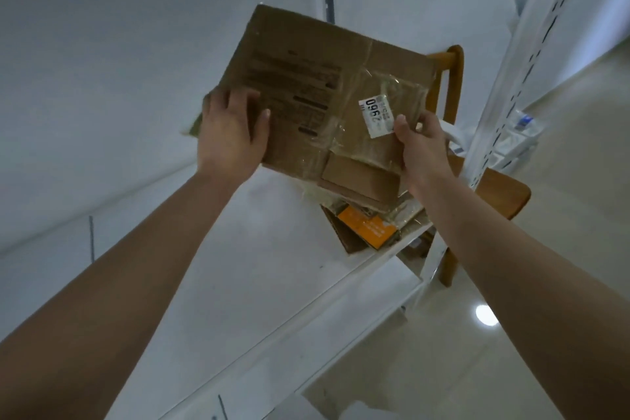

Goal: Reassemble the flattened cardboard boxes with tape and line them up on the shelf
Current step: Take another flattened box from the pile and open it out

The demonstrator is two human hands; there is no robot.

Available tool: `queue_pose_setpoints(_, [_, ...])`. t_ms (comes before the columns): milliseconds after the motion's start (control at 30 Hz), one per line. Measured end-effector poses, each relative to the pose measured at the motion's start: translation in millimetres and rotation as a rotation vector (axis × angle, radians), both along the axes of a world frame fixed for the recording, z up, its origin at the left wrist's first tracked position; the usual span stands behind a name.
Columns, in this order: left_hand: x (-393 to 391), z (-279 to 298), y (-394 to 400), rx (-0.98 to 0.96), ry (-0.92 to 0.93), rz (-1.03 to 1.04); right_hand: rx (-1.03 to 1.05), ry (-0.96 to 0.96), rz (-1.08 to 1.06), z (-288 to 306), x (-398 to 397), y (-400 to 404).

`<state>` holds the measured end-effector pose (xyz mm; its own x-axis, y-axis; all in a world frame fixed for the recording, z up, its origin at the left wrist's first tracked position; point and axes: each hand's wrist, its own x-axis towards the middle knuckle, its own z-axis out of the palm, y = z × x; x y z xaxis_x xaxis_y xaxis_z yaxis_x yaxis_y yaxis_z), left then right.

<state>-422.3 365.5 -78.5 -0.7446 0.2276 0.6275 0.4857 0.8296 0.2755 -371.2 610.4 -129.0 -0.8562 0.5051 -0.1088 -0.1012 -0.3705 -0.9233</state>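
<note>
Overhead, a flattened cardboard box (pixel 317 92) is held tilted above the white shelf (pixel 238 283) by both outstretched arms. Its left edge is gripped by the left hand (pixel 233 133), thumb across the printed face; its right edge, beside the white label (pixel 375 116), is pinched by the right hand (pixel 421 147). More flattened boxes (pixel 368 218) are stacked on the shelf beneath it.

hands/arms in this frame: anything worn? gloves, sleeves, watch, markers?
Nothing worn that shows. The left hand and right hand are bare, with no gloves, and no rings can be made out. Both forearms are bare from the wrist back to the frame edge: no sleeves, watch, bands, cables or tracking markers in view. Fingernails look short and unpainted. Anything above the forearms is out of frame.
</note>
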Motion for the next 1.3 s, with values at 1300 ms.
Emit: queue_pose_setpoints(1300, [256, -79, -548, 0.492, -0.182, 0.77, 0.824, 0.021, 0.429, -40, 63, -540])
